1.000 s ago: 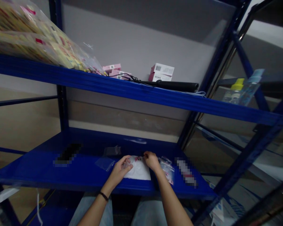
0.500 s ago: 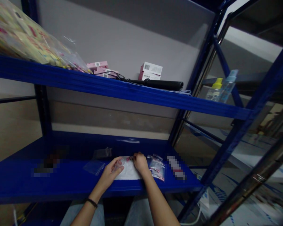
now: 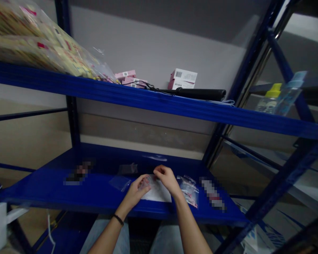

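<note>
My left hand (image 3: 137,192) and my right hand (image 3: 167,179) are close together above a white sheet (image 3: 160,194) on the lower blue steel shelf (image 3: 55,192). The left fingers pinch a small clear plastic packet (image 3: 149,182), and the right fingertips appear to hold its upper edge. Its contents are too small to make out. My hands hide part of the sheet. A flat clear bag (image 3: 119,183) lies left of my left hand. A clear bag with pink-printed items (image 3: 188,190) lies right of my right hand.
A dark packet (image 3: 127,169) and two blurred items (image 3: 79,173) (image 3: 212,194) share the lower shelf. The upper shelf (image 3: 148,100) carries large printed bags (image 3: 37,47), pink boxes (image 3: 129,78), a white box (image 3: 182,79) and a black cylinder (image 3: 198,94).
My right hand has risen off the white sheet and curled toward my left hand. The packet now lies between both hands. The whole view has shifted slightly with my head.
</note>
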Demonstrator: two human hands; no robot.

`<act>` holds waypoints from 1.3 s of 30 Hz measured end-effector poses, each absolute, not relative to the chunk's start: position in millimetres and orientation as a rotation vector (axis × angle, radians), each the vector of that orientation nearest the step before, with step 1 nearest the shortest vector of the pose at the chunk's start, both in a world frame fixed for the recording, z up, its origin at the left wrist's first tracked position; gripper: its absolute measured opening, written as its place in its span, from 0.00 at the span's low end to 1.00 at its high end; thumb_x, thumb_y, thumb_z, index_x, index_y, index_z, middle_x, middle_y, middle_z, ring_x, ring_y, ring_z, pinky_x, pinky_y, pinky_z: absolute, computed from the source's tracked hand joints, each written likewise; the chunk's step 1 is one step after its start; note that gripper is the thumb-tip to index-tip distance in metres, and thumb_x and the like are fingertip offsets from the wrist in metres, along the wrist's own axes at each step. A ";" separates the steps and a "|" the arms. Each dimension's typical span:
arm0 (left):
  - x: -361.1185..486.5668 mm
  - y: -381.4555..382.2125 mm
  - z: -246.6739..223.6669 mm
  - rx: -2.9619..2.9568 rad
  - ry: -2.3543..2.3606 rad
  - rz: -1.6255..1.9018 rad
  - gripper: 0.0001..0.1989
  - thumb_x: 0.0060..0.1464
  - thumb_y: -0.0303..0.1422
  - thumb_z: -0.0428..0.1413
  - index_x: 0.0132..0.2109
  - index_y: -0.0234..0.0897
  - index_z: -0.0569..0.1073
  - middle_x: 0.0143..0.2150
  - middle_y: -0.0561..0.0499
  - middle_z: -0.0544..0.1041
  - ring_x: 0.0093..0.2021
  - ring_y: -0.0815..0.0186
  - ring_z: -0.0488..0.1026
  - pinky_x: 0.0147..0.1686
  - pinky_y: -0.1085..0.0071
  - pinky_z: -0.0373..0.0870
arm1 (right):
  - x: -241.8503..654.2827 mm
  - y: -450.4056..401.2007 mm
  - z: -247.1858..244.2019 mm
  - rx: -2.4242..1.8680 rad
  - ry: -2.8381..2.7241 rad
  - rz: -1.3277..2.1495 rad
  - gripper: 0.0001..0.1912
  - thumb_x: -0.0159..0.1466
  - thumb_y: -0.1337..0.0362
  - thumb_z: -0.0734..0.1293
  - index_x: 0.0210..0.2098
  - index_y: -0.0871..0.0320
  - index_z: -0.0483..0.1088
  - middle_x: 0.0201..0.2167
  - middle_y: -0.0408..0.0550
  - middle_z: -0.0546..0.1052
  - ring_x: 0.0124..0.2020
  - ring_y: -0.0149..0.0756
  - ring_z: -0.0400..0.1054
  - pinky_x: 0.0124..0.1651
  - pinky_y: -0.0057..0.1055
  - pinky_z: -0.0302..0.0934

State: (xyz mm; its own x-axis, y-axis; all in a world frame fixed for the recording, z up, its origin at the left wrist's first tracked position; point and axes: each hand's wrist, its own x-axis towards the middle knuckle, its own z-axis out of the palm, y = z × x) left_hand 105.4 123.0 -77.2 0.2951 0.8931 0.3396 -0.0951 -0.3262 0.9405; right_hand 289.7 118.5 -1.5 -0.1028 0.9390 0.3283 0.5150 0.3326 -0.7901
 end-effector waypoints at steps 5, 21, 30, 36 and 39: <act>104.2 123.7 -79.2 1.552 0.765 1.228 0.25 0.53 0.41 0.64 0.56 0.37 0.72 0.51 0.43 0.77 0.50 0.53 0.73 0.52 0.61 0.67 | 287.3 115.6 5.2 -1.283 -1.927 0.412 0.14 0.68 0.60 0.59 0.37 0.57 0.76 0.35 0.46 0.79 0.36 0.36 0.72 0.40 0.28 0.60; 99.6 114.1 -63.8 1.419 0.712 1.216 0.22 0.59 0.46 0.57 0.55 0.39 0.73 0.49 0.47 0.77 0.48 0.55 0.72 0.48 0.66 0.66 | 340.1 155.9 -62.1 -1.814 -1.981 0.100 0.14 0.62 0.73 0.60 0.39 0.59 0.77 0.39 0.53 0.78 0.44 0.39 0.71 0.48 0.28 0.58; 100.1 122.6 -72.6 1.167 0.538 1.216 0.22 0.59 0.48 0.54 0.50 0.34 0.76 0.37 0.47 0.77 0.34 0.62 0.71 0.36 0.69 0.65 | 332.4 157.4 -51.4 -1.768 -1.910 0.143 0.14 0.62 0.72 0.58 0.39 0.60 0.75 0.39 0.53 0.78 0.41 0.38 0.71 0.46 0.29 0.60; 100.3 123.6 -71.0 1.190 0.504 1.197 0.24 0.58 0.49 0.55 0.48 0.33 0.77 0.34 0.46 0.76 0.31 0.63 0.70 0.34 0.69 0.64 | 294.1 140.5 -2.3 -1.313 -1.709 0.693 0.10 0.61 0.61 0.62 0.37 0.59 0.72 0.27 0.43 0.74 0.26 0.32 0.67 0.30 0.26 0.60; 100.7 123.8 -72.3 1.169 0.477 1.203 0.23 0.60 0.48 0.53 0.48 0.32 0.77 0.34 0.46 0.77 0.31 0.63 0.71 0.34 0.68 0.65 | 275.2 128.2 16.0 -1.188 -1.760 0.768 0.10 0.61 0.60 0.64 0.37 0.59 0.73 0.26 0.42 0.73 0.24 0.30 0.65 0.28 0.25 0.58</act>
